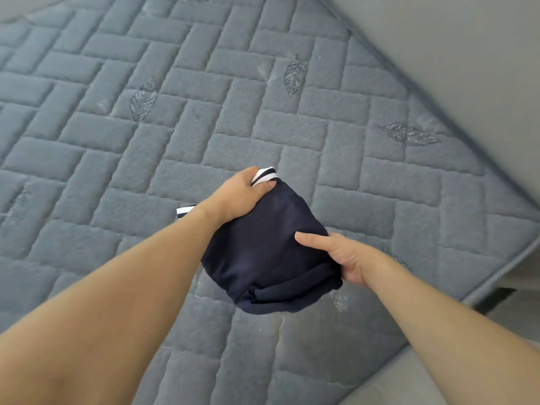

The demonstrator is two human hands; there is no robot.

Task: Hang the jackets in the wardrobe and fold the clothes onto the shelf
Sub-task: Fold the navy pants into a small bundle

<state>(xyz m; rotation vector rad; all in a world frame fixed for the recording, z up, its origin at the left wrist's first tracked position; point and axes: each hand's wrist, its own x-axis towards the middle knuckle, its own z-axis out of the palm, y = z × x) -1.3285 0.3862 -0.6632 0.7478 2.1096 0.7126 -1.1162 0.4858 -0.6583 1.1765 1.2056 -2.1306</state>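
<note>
A folded navy garment (263, 252) with white-and-navy striped trim is held over the grey quilted bed cover (146, 112). My left hand (236, 197) grips its far left corner, fingers curled round the striped trim. My right hand (342, 255) grips the near right edge, thumb on top of the cloth and fingers underneath. A second bit of striped trim peeks out beside my left wrist. I cannot tell whether the garment touches the cover. No jacket, wardrobe or shelf is in view.
The quilted cover has a brick pattern with embroidered leaves and fills most of the view. Its piped edge (438, 92) runs diagonally at the right, beside a pale wall (467, 39). Pale floor (409, 375) shows at the bottom right.
</note>
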